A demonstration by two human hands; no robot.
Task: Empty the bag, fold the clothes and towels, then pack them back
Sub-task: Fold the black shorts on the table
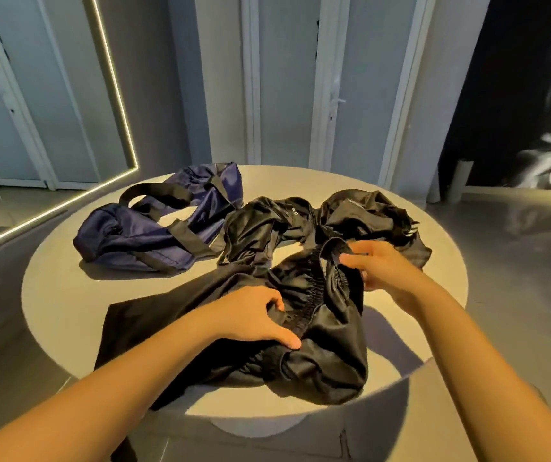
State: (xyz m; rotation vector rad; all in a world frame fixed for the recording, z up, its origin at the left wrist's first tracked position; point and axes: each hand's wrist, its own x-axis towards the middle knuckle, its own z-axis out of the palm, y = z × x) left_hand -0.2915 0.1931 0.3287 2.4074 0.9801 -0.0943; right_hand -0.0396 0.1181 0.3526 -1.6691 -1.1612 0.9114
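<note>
A black garment (330,355) was held by two bare hands at the near side of a round white bench (64,295). The left hand (254,315) was laid on the crumpled cloth just beside the gathered elastic waistband (314,288). Its fingers (275,300) were curled down into the fabric and the thumb was stretched along a fold, so that a bunch of cloth was gripped between them. The right hand (380,268) was set at the far side of the waistband, and its fingers (354,259) were closed narrowly on the band's raised edge, which was lifted a little off the bench. A flat part of the garment was spread out to the left, and its end was draped over the near rim of the bench.

The navy bag (154,228), slack and collapsed, was seen lying at the left rear of the bench, well apart from the hands, with its black straps (157,195) flopped across it. A heap (300,221) of other glossy black clothes was piled unfolded at the centre and right rear, close against the bag and just behind the held garment. How many pieces were in it could not be told.

Behind the bench, pale panelled doors (287,78) were shown shut. A mirror (50,95) edged with a lit strip was seen at the left, and a dark drape (500,95) was hung at the right.
</note>
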